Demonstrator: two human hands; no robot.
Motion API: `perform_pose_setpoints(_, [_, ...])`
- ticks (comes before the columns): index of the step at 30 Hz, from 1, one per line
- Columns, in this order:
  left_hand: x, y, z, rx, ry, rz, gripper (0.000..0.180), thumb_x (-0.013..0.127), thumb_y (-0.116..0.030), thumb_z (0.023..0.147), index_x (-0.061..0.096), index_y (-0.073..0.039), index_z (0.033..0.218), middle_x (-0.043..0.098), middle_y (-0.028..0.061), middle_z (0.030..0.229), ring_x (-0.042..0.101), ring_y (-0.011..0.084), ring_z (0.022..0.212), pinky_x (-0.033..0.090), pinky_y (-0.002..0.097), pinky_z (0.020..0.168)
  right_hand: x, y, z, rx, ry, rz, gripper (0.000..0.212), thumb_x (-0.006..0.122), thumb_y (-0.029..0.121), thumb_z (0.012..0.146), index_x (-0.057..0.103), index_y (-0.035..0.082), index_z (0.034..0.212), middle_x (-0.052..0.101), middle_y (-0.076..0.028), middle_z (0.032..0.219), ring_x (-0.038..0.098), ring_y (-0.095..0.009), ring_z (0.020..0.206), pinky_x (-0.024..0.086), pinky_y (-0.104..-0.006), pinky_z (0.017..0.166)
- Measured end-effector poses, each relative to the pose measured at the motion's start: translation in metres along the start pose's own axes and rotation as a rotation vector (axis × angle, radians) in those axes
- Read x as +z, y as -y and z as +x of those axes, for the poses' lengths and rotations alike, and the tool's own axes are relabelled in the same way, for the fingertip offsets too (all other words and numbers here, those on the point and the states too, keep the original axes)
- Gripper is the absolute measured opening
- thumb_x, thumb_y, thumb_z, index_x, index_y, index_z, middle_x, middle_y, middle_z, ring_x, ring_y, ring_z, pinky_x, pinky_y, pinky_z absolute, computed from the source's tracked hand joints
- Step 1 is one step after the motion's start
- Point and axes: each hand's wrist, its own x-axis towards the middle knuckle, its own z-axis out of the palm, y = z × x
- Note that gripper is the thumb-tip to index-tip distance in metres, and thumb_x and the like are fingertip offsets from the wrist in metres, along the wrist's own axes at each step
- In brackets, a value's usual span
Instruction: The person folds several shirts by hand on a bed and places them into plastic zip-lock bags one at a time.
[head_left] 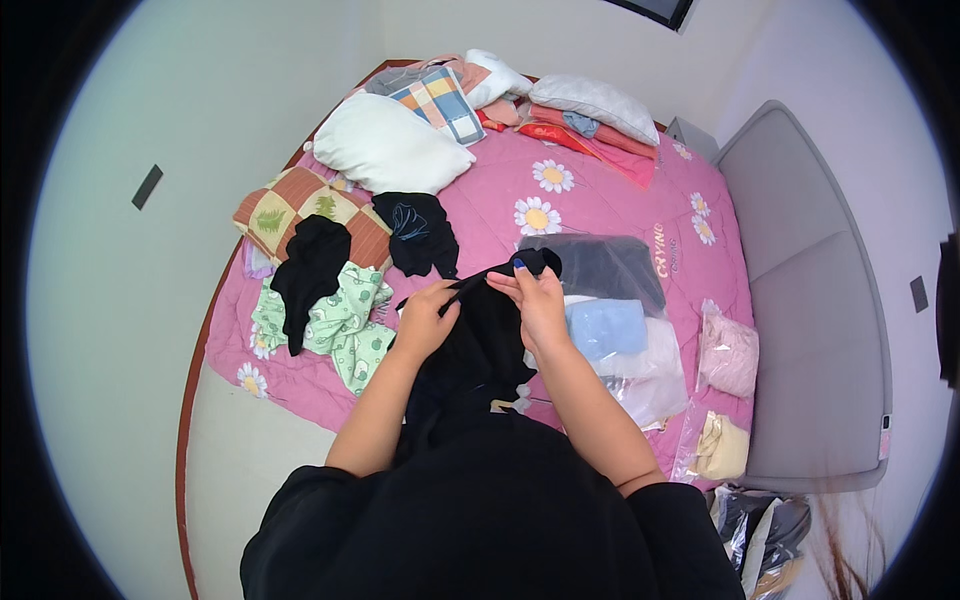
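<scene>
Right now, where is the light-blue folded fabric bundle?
In the head view, the bundle lies right of centre on the bed, just right of the person's right hand and below the dark, see-through sheet.

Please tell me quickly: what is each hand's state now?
Left hand: closed on the black garment.
Right hand: at the same garment; whether its grip is closed cannot be told.

On my feed I see the garment (pixel 470 345) over the quilt (pixel 610 205), loose clothes (pixel 350 312) left, bagged clothes (pixel 728 358) right, headboard (pixel 820 300) beyond those, pillow (pixel 385 148) far left.
</scene>
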Motion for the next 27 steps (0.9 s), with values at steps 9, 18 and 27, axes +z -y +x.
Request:
perform_pose_setpoints(9, [-0.048, 0.03, -0.023, -0.06, 0.044, 0.067, 0.018, 0.057, -0.006, 0.064, 0.061, 0.003, 0.079, 0.059, 0.0156, 0.088, 0.058, 0.0317, 0.081, 0.046, 0.0353, 0.072, 0.044, -0.008, -0.025, 0.008, -0.091, -0.032, 0.006, 0.043, 0.008, 0.088, 0.038, 0.003, 0.088, 0.055, -0.011, 0.083, 0.062, -0.026, 0.083, 0.049, -0.0351, 0.079])
perform_pose_setpoints(18, [-0.076, 0.043, -0.049, -0.002, 0.118, -0.188, 0.021, 0.065, -0.008, 0.068, 0.059, 0.004, 0.084, 0.056, 0.0149, 0.094, 0.056, 0.0288, 0.083, 0.044, 0.0312, 0.072, 0.081, -0.022, -0.038, -0.023, -0.103, -0.015, 0.006, 0.044, 0.008, 0.088, 0.044, 0.003, 0.092, 0.056, -0.008, 0.085, 0.062, -0.024, 0.082, 0.049, -0.0349, 0.079])
perform_pose_setpoints(27, [-0.089, 0.058, -0.071, -0.109, 0.0, -0.143, 0.014, 0.065, -0.003, 0.067, 0.06, 0.002, 0.078, 0.057, 0.0121, 0.086, 0.057, 0.0266, 0.076, 0.044, 0.0307, 0.063, 0.109, -0.049, -0.055, 0.027, -0.119, -0.033, 0.007, 0.044, 0.008, 0.087, 0.047, 0.003, 0.09, 0.057, -0.007, 0.082, 0.063, -0.023, 0.079, 0.049, -0.0348, 0.077])
